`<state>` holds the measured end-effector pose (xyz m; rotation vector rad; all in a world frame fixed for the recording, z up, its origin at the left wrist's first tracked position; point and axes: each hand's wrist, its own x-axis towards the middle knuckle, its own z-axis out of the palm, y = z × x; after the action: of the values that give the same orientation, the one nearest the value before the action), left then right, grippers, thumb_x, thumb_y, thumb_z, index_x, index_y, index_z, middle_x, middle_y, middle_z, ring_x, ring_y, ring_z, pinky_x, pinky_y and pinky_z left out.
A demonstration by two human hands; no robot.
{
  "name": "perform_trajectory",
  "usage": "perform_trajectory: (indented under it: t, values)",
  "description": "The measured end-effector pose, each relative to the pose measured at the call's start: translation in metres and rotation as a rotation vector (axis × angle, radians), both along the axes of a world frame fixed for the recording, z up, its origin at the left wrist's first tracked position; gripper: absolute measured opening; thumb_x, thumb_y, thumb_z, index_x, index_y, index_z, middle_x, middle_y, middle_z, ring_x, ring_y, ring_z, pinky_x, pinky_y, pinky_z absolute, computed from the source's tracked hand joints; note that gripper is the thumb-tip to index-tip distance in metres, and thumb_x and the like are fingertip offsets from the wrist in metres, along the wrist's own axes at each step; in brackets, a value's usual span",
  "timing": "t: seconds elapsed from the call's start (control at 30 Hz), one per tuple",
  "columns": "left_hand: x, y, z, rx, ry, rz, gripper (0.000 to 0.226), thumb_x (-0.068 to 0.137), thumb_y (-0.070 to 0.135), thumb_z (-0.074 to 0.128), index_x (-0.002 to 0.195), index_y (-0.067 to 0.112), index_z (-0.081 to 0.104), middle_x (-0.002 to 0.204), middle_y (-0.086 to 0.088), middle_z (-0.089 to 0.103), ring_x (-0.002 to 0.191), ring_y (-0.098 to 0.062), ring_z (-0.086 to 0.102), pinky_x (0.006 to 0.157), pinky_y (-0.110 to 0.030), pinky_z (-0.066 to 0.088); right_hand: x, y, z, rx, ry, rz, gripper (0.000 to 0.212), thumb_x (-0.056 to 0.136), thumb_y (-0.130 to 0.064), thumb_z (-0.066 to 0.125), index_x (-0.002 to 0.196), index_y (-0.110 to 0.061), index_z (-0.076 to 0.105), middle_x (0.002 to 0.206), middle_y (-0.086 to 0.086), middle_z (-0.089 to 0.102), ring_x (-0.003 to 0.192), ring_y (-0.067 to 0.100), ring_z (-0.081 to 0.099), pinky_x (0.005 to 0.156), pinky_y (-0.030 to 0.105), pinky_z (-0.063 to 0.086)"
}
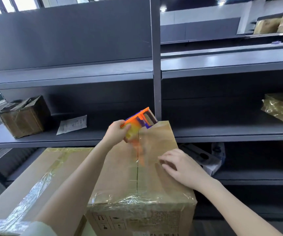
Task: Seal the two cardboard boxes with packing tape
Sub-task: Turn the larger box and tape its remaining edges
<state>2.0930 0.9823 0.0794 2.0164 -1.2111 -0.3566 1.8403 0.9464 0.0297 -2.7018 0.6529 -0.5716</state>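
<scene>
One box (120, 176): left hand (118, 132) grips the tape dispenser (141, 119) at twelve o'clock, right hand (180, 163) presses flat at three

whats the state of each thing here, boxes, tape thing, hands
tape dispenser: lifted at the box's far edge, tape drawn out
left hand: grips the dispenser
right hand: rests on the box top
front cardboard box: flaps closed, tape over the seam's far part
left cardboard box: closed, taped
small box: on the shelf, closed, taped, crumpled
paper slip: lying on the shelf
</scene>
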Motion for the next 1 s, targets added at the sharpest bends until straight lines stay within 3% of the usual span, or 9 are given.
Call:
perform_trajectory:
  t: [0.13,0.23,0.3,0.37,0.43,0.53,0.67,0.83,1.0]
  values:
    - [-0.014,0.028,0.015,-0.033,0.392,-0.268,0.024,0.099,0.026,0.047,0.096,0.004,0.057,0.069,-0.001,0.057,0.047,-0.014,0.055,0.041,-0.017,0.027,0.007,-0.017,0.012,0.085,-0.122,-0.144,0.062,0.083,-0.034,0.066,0.137,-0.015,0.041,0.138,-0.004,0.041,0.131,0.012,0.032,0.104,0.018,0.024]
    - [-0.025,0.046,0.015,-0.024,0.561,-0.482,0.024,0.094,0.03,0.051,0.1,0.008,0.056,0.061,0.009,0.053,0.043,-0.009,0.047,0.042,-0.014,0.025,0.015,-0.016,0.034,0.23,-0.286,-0.02,0.091,0.073,-0.025,0.077,0.145,-0.018,0.022,0.15,-0.007,0.021,0.139,0.005,0.017,0.111,0.023,0.02]
    - [-0.032,0.055,0.011,-0.021,0.666,-0.594,0.022,0.09,0.028,0.048,0.098,0.009,0.057,0.061,0.011,0.054,0.04,-0.007,0.043,0.043,-0.017,0.02,0.02,-0.011,0.046,0.235,-0.367,0.09,0.085,0.071,-0.018,0.079,0.14,-0.017,0.029,0.147,-0.004,0.028,0.136,0.007,0.026,0.107,0.018,0.027]
    - [-0.039,0.063,0.008,-0.026,0.768,-0.692,0.012,0.088,0.021,0.052,0.09,0.02,0.064,0.06,0.013,0.053,0.038,-0.005,0.041,0.043,-0.021,0.02,0.025,-0.004,0.053,0.266,-0.419,0.156,0.066,0.07,-0.005,0.077,0.124,-0.02,0.042,0.127,0.001,0.05,0.116,0.016,0.049,0.091,0.016,0.041]
    - [-0.045,0.072,0.005,-0.052,0.807,-0.755,0.003,0.078,0.028,0.067,0.078,0.027,0.07,0.056,0.014,0.05,0.039,-0.005,0.041,0.045,-0.023,0.021,0.027,0.006,0.056,0.303,-0.463,0.168,0.056,0.067,0.005,0.07,0.111,-0.022,0.047,0.109,0.005,0.057,0.098,0.022,0.055,0.079,0.019,0.045]
    - [-0.053,0.083,0.001,-0.114,0.741,-0.637,0.013,0.077,0.021,0.066,0.073,0.033,0.069,0.056,0.011,0.045,0.047,-0.007,0.04,0.049,-0.019,0.026,0.027,0.017,0.053,0.271,-0.469,0.148,0.058,0.066,0.004,0.066,0.104,-0.034,0.044,0.1,-0.005,0.055,0.087,0.016,0.053,0.07,0.017,0.044]
    - [-0.052,0.098,-0.003,-0.28,0.43,-0.216,0.023,0.093,0.011,0.046,0.086,0.027,0.062,0.07,0.009,0.064,0.061,-0.01,0.055,0.05,-0.019,0.037,0.027,0.019,0.049,0.1,-0.322,0.034,0.06,0.065,0.001,0.069,0.117,-0.019,0.047,0.098,-0.01,0.053,0.085,0.017,0.053,0.068,0.033,0.048]
    - [-0.051,0.127,0.008,-0.302,0.719,-0.136,0.061,0.1,0.042,0.027,0.056,0.024,0.065,0.06,0.0,0.063,0.051,-0.017,0.057,0.042,-0.02,0.032,0.032,0.033,0.044,0.023,-0.23,0.066,0.072,0.068,-0.003,0.071,0.131,-0.024,0.042,0.111,-0.002,0.055,0.087,0.016,0.047,0.068,0.019,0.037]
    - [-0.052,0.162,0.012,-0.295,0.538,-0.101,0.029,0.094,0.021,0.053,0.068,0.011,0.059,0.058,0.0,0.063,0.052,-0.013,0.056,0.045,-0.017,0.035,0.035,0.057,0.05,0.028,-0.187,0.125,0.094,0.072,-0.008,0.071,0.141,-0.047,0.02,0.109,-0.004,0.05,0.09,0.017,0.05,0.073,0.037,0.05]
